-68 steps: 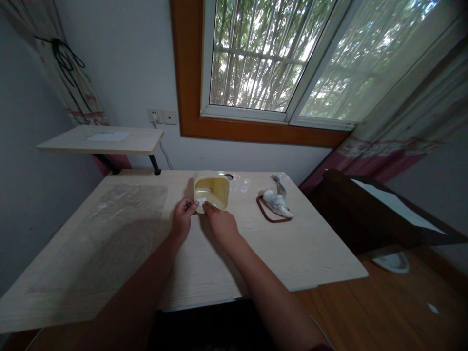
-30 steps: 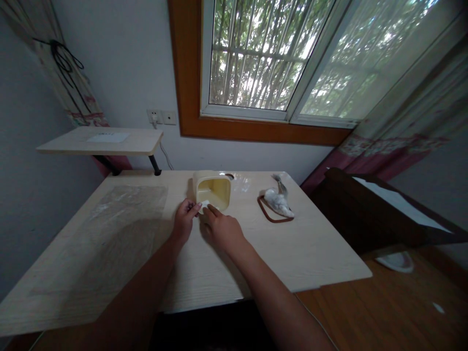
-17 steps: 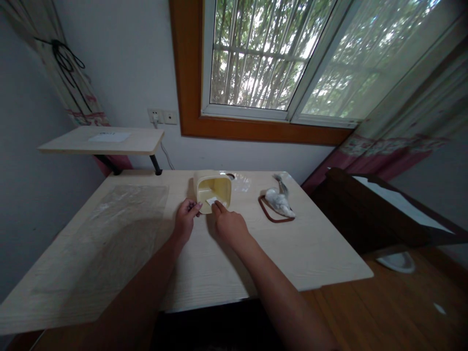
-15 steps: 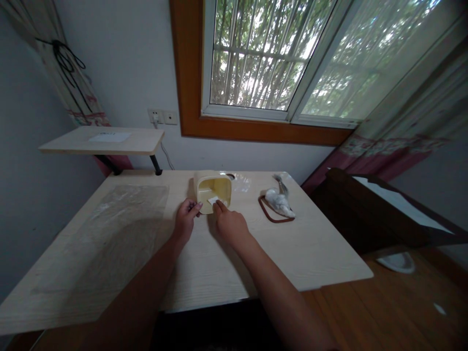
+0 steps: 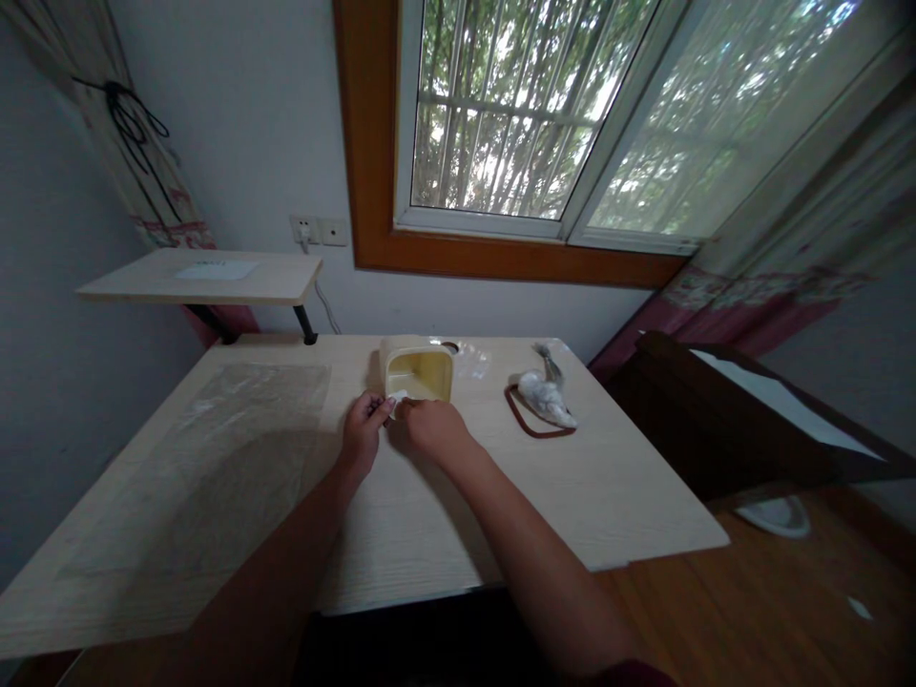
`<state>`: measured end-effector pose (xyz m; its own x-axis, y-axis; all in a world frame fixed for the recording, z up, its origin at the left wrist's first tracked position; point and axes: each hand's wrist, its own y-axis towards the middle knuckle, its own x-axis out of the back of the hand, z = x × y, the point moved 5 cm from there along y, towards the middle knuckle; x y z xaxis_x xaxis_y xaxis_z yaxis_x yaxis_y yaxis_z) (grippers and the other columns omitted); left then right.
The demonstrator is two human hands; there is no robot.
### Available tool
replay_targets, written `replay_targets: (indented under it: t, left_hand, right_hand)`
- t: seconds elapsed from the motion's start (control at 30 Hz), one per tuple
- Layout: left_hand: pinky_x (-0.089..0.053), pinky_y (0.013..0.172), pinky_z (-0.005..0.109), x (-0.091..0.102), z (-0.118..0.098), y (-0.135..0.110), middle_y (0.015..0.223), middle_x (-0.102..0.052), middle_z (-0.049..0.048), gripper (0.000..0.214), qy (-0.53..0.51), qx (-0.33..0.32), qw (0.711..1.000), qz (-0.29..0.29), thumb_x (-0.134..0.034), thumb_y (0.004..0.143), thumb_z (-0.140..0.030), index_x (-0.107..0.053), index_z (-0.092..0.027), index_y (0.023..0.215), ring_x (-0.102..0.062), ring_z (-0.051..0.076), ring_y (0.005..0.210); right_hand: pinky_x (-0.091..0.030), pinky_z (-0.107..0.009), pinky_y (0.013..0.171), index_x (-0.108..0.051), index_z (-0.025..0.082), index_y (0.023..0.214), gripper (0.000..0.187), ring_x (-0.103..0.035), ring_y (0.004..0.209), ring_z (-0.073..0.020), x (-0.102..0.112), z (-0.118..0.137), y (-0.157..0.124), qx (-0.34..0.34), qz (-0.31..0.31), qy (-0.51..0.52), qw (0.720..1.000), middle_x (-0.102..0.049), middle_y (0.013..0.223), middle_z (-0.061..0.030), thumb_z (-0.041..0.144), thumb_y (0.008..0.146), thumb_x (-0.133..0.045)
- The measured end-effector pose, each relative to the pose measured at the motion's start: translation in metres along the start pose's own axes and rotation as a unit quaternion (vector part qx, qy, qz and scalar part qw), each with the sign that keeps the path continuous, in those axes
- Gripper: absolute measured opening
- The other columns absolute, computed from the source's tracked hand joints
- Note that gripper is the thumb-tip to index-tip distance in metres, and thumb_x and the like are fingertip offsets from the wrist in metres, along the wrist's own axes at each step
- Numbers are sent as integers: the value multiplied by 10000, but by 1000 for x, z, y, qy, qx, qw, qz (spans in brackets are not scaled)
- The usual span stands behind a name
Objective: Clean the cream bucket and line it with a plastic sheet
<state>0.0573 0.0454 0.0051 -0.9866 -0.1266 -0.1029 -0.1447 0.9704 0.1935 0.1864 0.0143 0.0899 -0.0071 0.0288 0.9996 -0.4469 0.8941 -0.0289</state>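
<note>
Smooth boxy yellow container [image 5: 422, 364] is pinched at near corner by left hand [image 5: 362, 431]; thin white piece [image 5: 398, 395] is touched just right of that grip by curled right hand [image 5: 433, 426], closure unclear.

Dim, soft daylight from the window [image 5: 526, 110].

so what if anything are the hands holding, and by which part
The left hand holds the yellow container by its lower left rim. The right hand is at a small white piece there; whether it grips or just presses is hidden.
</note>
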Motion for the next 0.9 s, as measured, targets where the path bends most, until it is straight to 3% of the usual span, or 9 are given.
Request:
replay_targets:
  t: [0.27, 0.57, 0.9]
  left_hand:
    - [-402, 602, 243, -3, -3, -3, 653, -520, -32, 299, -16, 3, 1000, 5, -722, 791, -432, -554, -195, 718, -503, 128, 628]
    - [-378, 575, 241, -2, -7, -3, 610, -514, -39, 277, -21, 3, 1000, 4, -709, 806, -409, -547, -198, 728, -495, 121, 584]
    - [-388, 591, 247, -2, -2, -3, 630, -525, -35, 275, -18, -1, 1000, 9, -708, 811, -410, -549, -200, 731, -509, 125, 600]
  right_hand:
    - [-558, -366, 851, -721, 111, 1139, 422, -719, 1031, -307, -9, -8, 31, -39, 21, 12, 999, -736, 1104, -220, 416, 1000, -465]
    - [-571, -414, 863, -738, 87, 1149, 387, -716, 1059, -329, -22, -19, 66, -104, 71, 19, 992, -716, 1173, -247, 311, 976, -474]
    - [-558, -399, 927, -736, 81, 1189, 354, -666, 1177, -321, -29, -20, 81, -136, 125, 17, 983, -685, 1252, -257, 263, 967, -530]
